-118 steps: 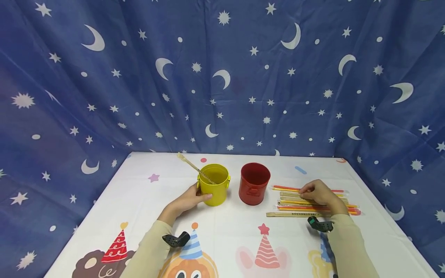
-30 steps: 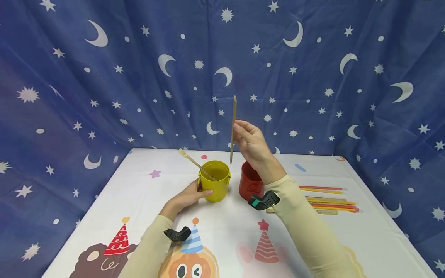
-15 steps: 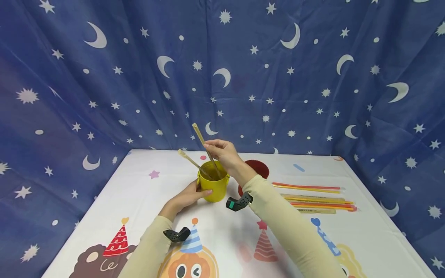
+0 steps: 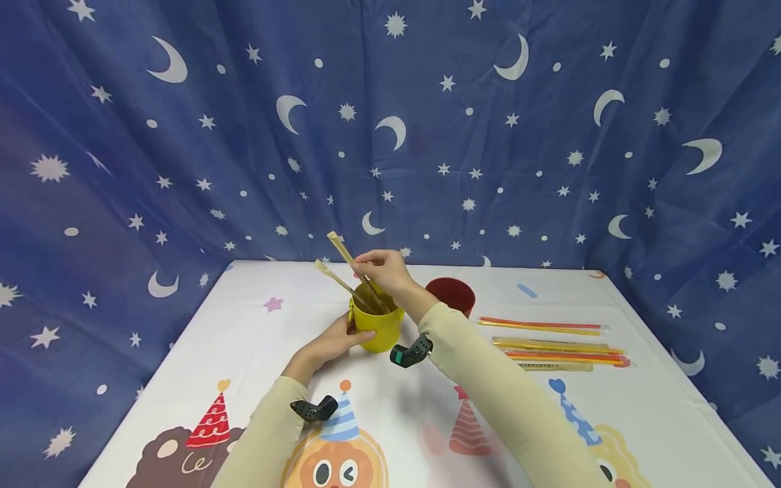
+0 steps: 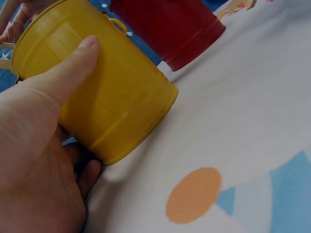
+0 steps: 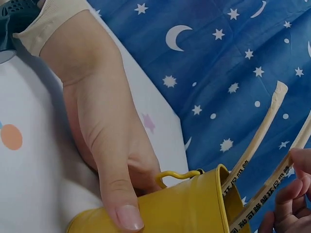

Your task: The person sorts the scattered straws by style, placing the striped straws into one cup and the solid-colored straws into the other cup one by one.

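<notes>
My left hand (image 4: 329, 343) grips the side of a yellow bucket (image 4: 379, 333), its thumb lying along the wall, as the left wrist view shows. With thumb and fingertips my right hand (image 4: 386, 272) pinches a straw in a tan paper wrapper (image 4: 340, 247). The lower end of that straw is down inside the bucket, and its top tilts to the left. A second paper-wrapped straw (image 6: 262, 127) leans in the same bucket against the rim, printed with black characters. Right of the yellow bucket stands a red bucket (image 4: 453, 295), partly hidden by my right arm.
On the table's right side lie several straws, red and orange ones (image 4: 543, 328) above a group with tan-wrapped straws (image 4: 555, 367). A white cloth with cartoon prints covers the table (image 4: 281, 366). Behind hangs a blue curtain (image 4: 427, 135) with moons and stars.
My right hand has taken a paper-wrapped straw from the pile, carried it left over the yellow bucket and lowered its end inside. My left hand has stayed on the bucket.
</notes>
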